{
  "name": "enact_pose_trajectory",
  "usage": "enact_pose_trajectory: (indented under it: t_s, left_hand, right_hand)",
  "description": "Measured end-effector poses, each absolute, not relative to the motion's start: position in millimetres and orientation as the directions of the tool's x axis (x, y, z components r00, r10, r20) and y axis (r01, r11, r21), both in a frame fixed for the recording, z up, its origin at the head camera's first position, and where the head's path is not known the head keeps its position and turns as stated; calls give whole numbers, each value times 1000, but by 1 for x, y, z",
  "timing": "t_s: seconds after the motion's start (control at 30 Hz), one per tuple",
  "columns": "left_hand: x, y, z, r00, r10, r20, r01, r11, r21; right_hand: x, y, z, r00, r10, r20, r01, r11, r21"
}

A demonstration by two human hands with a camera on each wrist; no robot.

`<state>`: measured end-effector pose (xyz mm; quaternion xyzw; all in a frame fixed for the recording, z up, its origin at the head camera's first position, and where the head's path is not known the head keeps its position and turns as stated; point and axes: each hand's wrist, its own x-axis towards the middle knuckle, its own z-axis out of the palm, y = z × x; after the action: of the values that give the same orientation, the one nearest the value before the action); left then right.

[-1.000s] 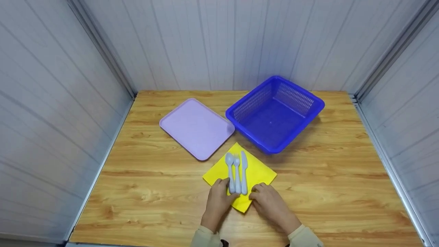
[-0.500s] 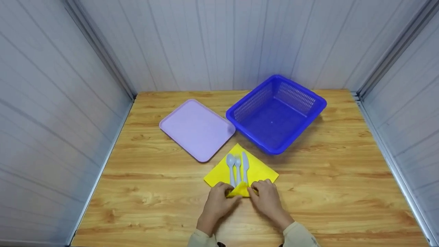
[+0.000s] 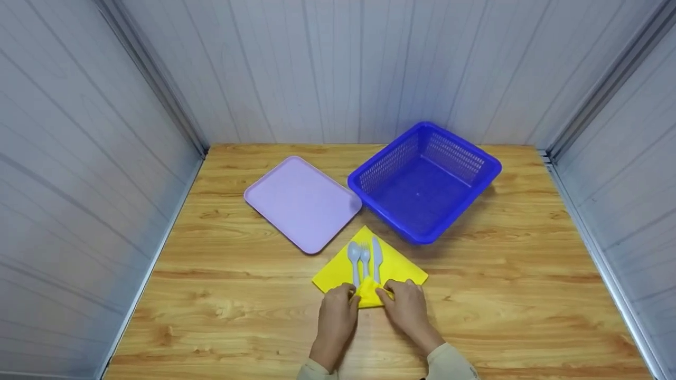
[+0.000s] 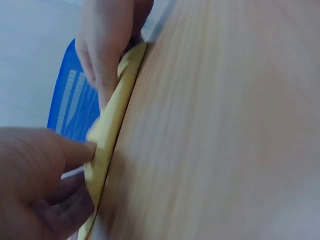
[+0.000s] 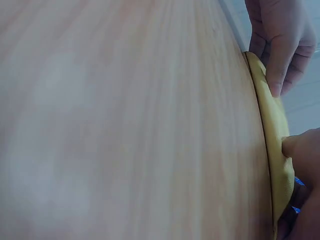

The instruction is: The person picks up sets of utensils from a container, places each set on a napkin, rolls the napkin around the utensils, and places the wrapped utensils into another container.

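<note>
Head view, woodgrain tabletop (image 3: 232,295) (cloth (image 3: 397,268) atop), walls (image 3: 317,68)

- The wood-grained table (image 3: 211,301) lies open at nine o'clock of the left hand (image 3: 337,312) and three o'clock of the right hand (image 3: 409,306).
- At eleven, a flat, rectangular pale-purple tray (image 3: 303,206) sits low.
- At one, a perforated blue plastic basket (image 3: 388,216) rises; no gap shows between basket and tray.

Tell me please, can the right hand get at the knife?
Probably yes: the knife is near the right hand, its blade uncovered, though that hand pinches the yellow cloth, folded over the handle's lower end.
</note>
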<state>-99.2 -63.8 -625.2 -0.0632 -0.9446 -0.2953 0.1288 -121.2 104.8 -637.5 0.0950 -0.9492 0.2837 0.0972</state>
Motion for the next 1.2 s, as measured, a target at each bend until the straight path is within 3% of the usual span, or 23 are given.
enact_pose_trajectory:
  t_s: [0.13, 0.3, 0.4, 0.5, 0.6, 0.77, 0.93, 1.2]
  left_hand:
    - [-86, -49, -618, -916, 171, 362, 280, 920, 274]
    - [-68, -34, -613, -931, 326, 167, 347, 931, 118]
    - [-63, -30, -615, -938, 337, 87, 342, 937, 63]
    - [-62, -28, -616, -938, 329, 105, 338, 938, 75]
    - [-64, -28, -616, -934, 330, 140, 344, 935, 91]
    - [-66, -26, -612, -935, 337, 113, 343, 938, 47]
    - [-69, -24, -611, -941, 332, 70, 334, 942, 35]
    - [-73, -21, -607, -936, 349, 51, 350, 937, 21]
  right_hand:
    - [-120, 104, -640, -961, -113, 252, -232, 826, -514]
    - [-119, 102, -640, -963, -104, 247, -223, 822, -524]
    - [-120, 105, -638, -963, -119, 241, -234, 810, -537]
    - [-124, 112, -635, -951, -102, 293, -247, 822, -514]
    - [-128, 123, -630, -950, -12, 313, -164, 870, -464]
    - [-134, 137, -620, -988, 116, 100, 61, 897, -438]
    - [-139, 144, -610, -987, 123, -101, 159, 792, -590]
    - [-140, 146, -595, -931, -165, -326, 196, 528, -826]
